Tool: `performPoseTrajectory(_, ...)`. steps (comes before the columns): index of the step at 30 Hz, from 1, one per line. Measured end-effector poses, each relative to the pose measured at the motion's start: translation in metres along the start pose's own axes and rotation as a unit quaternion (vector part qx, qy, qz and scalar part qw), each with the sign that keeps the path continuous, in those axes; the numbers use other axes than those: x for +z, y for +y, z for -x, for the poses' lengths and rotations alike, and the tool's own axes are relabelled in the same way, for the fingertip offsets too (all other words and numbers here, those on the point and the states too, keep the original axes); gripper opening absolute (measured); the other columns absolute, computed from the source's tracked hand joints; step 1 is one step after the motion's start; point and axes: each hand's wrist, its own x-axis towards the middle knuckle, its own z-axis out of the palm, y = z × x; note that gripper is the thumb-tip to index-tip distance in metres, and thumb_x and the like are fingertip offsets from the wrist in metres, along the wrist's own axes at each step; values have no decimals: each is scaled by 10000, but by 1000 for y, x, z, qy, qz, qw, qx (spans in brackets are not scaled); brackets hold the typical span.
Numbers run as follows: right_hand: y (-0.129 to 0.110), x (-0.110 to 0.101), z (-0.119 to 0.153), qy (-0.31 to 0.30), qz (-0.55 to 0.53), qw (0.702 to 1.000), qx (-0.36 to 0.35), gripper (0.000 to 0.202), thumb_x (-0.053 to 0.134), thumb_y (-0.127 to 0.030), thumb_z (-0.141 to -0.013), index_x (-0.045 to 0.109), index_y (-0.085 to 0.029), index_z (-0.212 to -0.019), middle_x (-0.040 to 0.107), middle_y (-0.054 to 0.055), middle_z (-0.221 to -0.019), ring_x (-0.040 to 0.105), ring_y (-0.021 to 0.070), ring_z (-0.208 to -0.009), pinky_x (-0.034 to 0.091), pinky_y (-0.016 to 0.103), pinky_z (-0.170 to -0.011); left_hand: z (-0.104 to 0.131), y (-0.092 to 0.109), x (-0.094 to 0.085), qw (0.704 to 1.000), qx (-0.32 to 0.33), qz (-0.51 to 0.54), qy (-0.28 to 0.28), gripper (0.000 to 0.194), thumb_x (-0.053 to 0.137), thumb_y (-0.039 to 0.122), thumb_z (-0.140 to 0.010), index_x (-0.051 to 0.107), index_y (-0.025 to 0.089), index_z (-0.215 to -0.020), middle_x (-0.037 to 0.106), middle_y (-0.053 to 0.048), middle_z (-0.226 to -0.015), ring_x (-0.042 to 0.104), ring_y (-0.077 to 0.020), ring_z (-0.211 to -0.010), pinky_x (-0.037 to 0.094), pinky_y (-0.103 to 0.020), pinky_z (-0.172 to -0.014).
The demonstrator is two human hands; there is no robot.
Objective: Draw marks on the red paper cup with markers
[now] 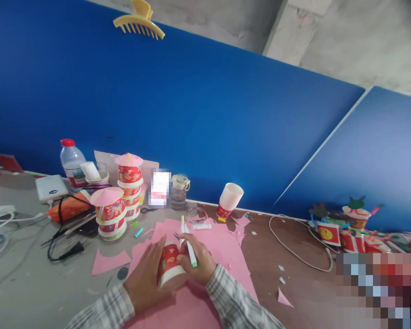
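Both hands' grip (147,276) (198,262) clasps paper cup (169,265) lying sideways (rim toward the person); right also holds marker (191,249)

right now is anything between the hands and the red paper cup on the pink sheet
Nothing visible. The left hand already wraps the red paper cup lying on the pink paper sheet, and the right hand touches its other side while also holding a white marker with a green tip.

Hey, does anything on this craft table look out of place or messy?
Yes. A yellow hair claw clip sits atop the blue partition, a paper cup leans tilted, and pink paper scraps litter the table.
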Motion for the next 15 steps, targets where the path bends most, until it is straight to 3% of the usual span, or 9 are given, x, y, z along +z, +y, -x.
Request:
performPoseTrajectory(4,-10,0,2,103,-100,990,7,265,453,-240,-804,464,-252,-1069,597,-19,-627,583,191,-571,474,321,-629,-2,0,-1,999,-11,2,32,1154,725,577,-396,34,280,-1271,361,-85,-1260,300,-339,-1147,356,-524,-919)
performPoseTrajectory(7,-20,5,7,157,-132,979,10,270,414,-324,-823,441,-274,-1087,620,3,-669,584,215,-601,464,369,-670,-4,0,-4,999,17,13,30,1152,731,579,-383,66,270,-1271,363,-84,-1237,316,-337,-1135,375,-496,-909)
performPoseTrajectory(11,-23,17,15,154,-135,979,20,273,405,-355,-821,440,-289,-1083,634,20,-753,586,224,-660,459,349,-663,-3,0,-3,998,28,-15,53,1167,708,623,-381,47,265,-1273,320,-95,-1262,295,-349,-1141,371,-503,-903)
performPoseTrajectory(15,-15,25,20,103,-60,993,-24,273,415,-289,-815,465,-325,-1081,620,18,-819,587,235,-726,456,347,-690,-1,0,-1,997,27,-33,65,1178,670,664,-395,-8,269,-1273,335,-93,-1269,271,-372,-1148,348,-546,-902)
